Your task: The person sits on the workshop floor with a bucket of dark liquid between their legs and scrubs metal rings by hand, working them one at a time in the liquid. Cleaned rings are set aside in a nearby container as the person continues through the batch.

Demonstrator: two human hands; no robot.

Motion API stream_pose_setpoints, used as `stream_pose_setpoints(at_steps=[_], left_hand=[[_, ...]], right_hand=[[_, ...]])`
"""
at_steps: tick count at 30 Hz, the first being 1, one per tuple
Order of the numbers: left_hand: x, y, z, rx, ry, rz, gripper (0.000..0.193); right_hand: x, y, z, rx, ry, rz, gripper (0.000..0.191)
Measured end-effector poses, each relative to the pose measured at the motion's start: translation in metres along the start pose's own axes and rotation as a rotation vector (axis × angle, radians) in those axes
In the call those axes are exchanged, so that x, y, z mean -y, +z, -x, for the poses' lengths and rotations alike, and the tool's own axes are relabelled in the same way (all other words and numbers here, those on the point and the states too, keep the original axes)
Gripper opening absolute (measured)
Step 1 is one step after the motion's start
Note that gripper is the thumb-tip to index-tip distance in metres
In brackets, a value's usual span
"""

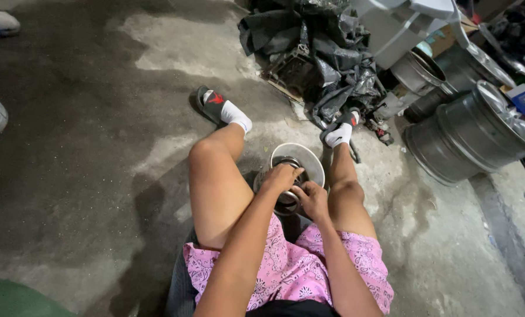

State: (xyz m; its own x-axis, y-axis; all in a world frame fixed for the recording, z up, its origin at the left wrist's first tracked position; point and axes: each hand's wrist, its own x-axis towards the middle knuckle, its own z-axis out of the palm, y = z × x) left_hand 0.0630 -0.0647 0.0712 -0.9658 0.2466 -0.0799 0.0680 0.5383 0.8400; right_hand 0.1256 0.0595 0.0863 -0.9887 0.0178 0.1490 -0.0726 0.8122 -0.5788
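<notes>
1. Round metal part (pixel 300 161) stands on the floor (pixel 86 147) between the knees.
2. Left hand (pixel 281 178) rests on it; right hand (pixel 312 198) just right, touching.
3. Wheel rims (pixel 468 135) lie far right.
4. Plastic sheeting heap (pixel 321 53) lies ahead, beyond the feet.

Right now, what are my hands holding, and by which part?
Both hands rest on a round metal part between the legs. The left hand lies over its top rim and the right hand is at its near edge. Grip cannot be confirmed.
</notes>
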Motion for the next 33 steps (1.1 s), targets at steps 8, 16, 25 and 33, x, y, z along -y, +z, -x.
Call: stream_pose_setpoints(at_steps=[8, 16, 25, 33], left_hand=[[-0.004, 0.001, 0.003, -0.032, 0.053, -0.041, 0.058], [0.0, 0.006, -0.003, -0.037, 0.017, -0.005, 0.058], [0.007, 0.018, -0.014, -0.004, 0.041, -0.036, 0.059], [0.009, 0.035, -0.022, -0.002, 0.091, -0.146, 0.066]], right_hand=[[0.001, -0.005, 0.008, 0.026, -0.167, -0.291, 0.026], [0.003, -0.012, 0.01, 0.028, -0.332, -0.221, 0.016], [-0.011, 0.003, 0.002, -0.137, 0.005, -0.082, 0.037], [-0.049, -0.003, 0.009, 0.088, 0.04, -0.453, 0.028]])
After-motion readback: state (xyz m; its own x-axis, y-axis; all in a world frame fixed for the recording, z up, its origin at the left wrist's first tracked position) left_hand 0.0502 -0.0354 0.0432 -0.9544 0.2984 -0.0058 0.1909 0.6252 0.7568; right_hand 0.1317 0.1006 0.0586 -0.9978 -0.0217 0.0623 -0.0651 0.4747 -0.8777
